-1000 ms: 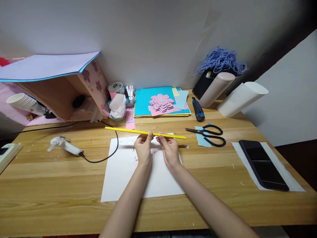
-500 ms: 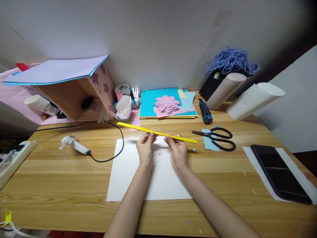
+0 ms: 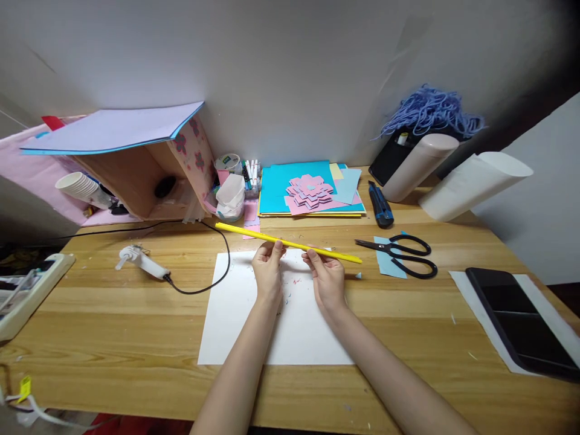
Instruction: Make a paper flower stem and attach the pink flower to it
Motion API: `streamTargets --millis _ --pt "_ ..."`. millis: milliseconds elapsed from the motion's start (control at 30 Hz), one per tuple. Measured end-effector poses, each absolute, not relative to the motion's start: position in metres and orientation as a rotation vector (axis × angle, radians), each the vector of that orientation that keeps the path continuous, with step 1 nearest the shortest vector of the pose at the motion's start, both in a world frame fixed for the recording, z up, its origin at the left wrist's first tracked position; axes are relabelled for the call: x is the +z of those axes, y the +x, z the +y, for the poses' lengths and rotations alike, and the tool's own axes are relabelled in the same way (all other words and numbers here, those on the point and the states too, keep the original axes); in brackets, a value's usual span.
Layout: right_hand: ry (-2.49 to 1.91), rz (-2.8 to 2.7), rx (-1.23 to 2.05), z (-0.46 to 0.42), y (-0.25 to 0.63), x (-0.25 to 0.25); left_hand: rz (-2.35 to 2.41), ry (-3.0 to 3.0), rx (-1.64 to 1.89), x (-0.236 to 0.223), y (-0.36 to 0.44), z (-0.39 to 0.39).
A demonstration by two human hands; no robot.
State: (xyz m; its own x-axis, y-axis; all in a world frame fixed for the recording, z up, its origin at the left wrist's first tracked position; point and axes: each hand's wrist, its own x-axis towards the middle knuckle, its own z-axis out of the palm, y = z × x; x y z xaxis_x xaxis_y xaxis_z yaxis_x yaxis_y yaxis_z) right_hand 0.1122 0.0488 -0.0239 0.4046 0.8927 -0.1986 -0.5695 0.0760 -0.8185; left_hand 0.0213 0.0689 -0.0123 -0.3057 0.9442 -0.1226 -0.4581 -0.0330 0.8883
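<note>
A long thin yellow stick (image 3: 244,232), which looks like a rolled paper tube, slants slightly down to the right above the table. My left hand (image 3: 268,269) pinches it left of its middle, thumb on the near side. Further right, my right hand (image 3: 327,275) grips it between thumb and fingers. The fingertips behind the stick are partly hidden. Below both hands lies a white sheet of paper (image 3: 231,326) with small coloured scraps on it. A layered pink paper flower (image 3: 310,191) rests on a stack of coloured paper (image 3: 273,181) behind the hands.
Black-handled scissors (image 3: 399,248) lie on light blue paper at right, with a blue utility knife (image 3: 380,205) behind. A phone (image 3: 521,320) is far right. At left are a white glue gun (image 3: 144,263) with a black cord and an open box (image 3: 149,181). Markers (image 3: 252,174) stand at the back.
The whole view has shifted slightly, so the table things appear a little further right. Both hands keep hold of the yellow stick in nearly the same pose.
</note>
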Motion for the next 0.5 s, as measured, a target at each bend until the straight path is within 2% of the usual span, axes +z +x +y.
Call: streamTargets --millis 500 --pt "-0.982 -0.444 1.137 0.046 0.111 -0.020 1.100 0.702 1.691 -0.007 0.010 0.074"
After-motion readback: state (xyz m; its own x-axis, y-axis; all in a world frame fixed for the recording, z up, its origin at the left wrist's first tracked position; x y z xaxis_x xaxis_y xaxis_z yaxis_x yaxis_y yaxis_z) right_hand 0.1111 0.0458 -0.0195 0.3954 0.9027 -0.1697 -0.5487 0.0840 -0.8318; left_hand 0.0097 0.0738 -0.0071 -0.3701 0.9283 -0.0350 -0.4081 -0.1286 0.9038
